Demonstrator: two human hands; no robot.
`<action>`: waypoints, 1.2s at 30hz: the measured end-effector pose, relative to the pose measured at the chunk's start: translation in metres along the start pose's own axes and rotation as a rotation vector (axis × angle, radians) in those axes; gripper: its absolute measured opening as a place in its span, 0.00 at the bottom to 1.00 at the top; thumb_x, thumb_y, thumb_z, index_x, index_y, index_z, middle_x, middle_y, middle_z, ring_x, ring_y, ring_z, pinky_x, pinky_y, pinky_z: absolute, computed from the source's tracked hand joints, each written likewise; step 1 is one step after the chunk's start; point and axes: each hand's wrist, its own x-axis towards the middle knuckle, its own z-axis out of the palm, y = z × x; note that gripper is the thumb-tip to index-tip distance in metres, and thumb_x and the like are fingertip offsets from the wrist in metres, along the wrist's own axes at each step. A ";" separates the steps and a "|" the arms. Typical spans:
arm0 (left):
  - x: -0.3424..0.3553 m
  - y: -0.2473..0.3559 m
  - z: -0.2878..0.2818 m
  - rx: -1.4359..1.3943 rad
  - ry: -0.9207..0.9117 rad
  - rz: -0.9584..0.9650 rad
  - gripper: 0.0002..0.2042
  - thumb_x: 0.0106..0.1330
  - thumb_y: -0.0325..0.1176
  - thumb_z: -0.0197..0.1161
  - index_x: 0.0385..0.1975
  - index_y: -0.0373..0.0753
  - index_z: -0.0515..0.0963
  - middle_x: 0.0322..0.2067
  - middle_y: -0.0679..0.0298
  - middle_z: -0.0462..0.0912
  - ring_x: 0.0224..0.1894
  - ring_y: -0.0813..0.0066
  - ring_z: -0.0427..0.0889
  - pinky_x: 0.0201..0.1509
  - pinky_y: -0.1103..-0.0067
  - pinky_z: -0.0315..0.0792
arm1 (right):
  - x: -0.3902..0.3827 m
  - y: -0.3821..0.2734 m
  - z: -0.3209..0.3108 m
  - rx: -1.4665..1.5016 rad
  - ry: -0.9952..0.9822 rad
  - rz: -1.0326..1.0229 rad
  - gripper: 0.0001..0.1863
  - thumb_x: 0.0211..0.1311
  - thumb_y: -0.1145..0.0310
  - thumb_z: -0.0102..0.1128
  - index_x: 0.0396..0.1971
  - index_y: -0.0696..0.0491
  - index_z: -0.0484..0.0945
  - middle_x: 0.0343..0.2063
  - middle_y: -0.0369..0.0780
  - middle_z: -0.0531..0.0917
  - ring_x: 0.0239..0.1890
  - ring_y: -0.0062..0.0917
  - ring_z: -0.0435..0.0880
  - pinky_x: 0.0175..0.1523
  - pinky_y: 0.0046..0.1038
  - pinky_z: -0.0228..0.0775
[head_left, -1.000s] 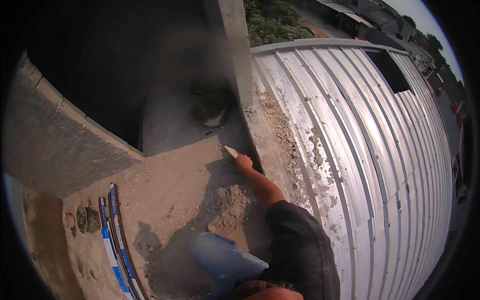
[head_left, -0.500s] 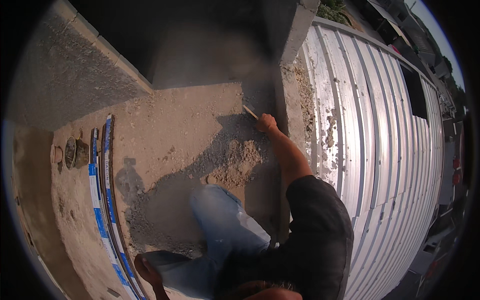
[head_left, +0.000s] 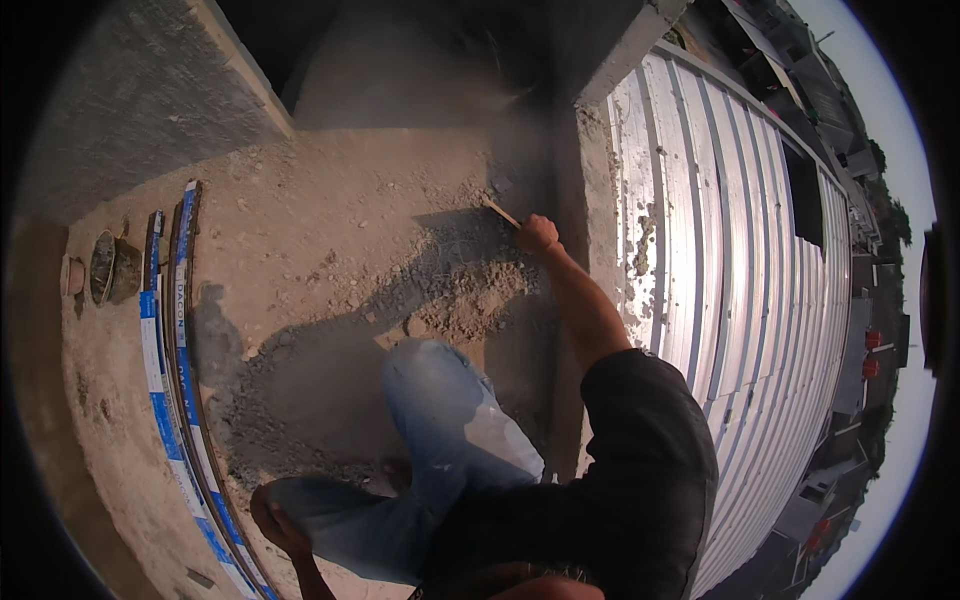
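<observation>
My right hand [head_left: 538, 235] reaches out low over the ground, its fingers wrapped round a tool with a pale wooden handle [head_left: 501, 212]. Dust and shadow blur the tool's far end, so its kind is unclear. Just nearer than that hand lies a heap of broken rubble [head_left: 475, 300], with loose grit spread around it. My left hand [head_left: 288, 532] rests along my bent left knee at lower left. It appears to lie flat, holding nothing, though its fingertips are partly hidden.
A rough concrete wall [head_left: 582, 300] runs close along my right, with corrugated metal roofing [head_left: 700, 250] beyond it. Long blue-and-white wrapped strips [head_left: 182, 330] lie on the floor at left, near a dirty bucket [head_left: 116, 268]. A plastered wall [head_left: 160, 100] stands far left. Dust hangs over the dark opening ahead.
My view has tilted and shifted, so the strips and bucket appear farther left. The right hand keeps its hold on the tool, near the same spot. The left hand stays at the knee.
</observation>
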 end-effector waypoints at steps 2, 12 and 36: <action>0.006 -0.003 0.002 -0.021 -0.006 0.011 0.22 0.71 0.43 0.47 0.54 0.30 0.69 0.54 0.48 0.71 0.57 0.53 0.69 0.61 0.62 0.61 | -0.008 -0.003 0.011 0.030 0.030 0.043 0.15 0.53 0.64 0.55 0.36 0.55 0.84 0.37 0.49 0.84 0.43 0.43 0.83 0.47 0.37 0.75; 0.046 -0.008 0.025 -0.098 -0.106 0.205 0.20 0.71 0.40 0.47 0.53 0.30 0.71 0.53 0.49 0.72 0.56 0.52 0.70 0.61 0.62 0.62 | -0.092 -0.031 0.080 0.299 0.051 0.184 0.15 0.51 0.66 0.54 0.36 0.56 0.82 0.33 0.53 0.83 0.40 0.48 0.82 0.47 0.41 0.74; 0.055 0.006 0.036 -0.125 -0.103 0.223 0.17 0.70 0.37 0.48 0.52 0.32 0.72 0.53 0.52 0.73 0.57 0.56 0.69 0.62 0.64 0.61 | -0.199 0.033 0.069 0.263 0.383 0.382 0.11 0.48 0.68 0.53 0.29 0.57 0.79 0.32 0.54 0.82 0.38 0.53 0.81 0.45 0.46 0.73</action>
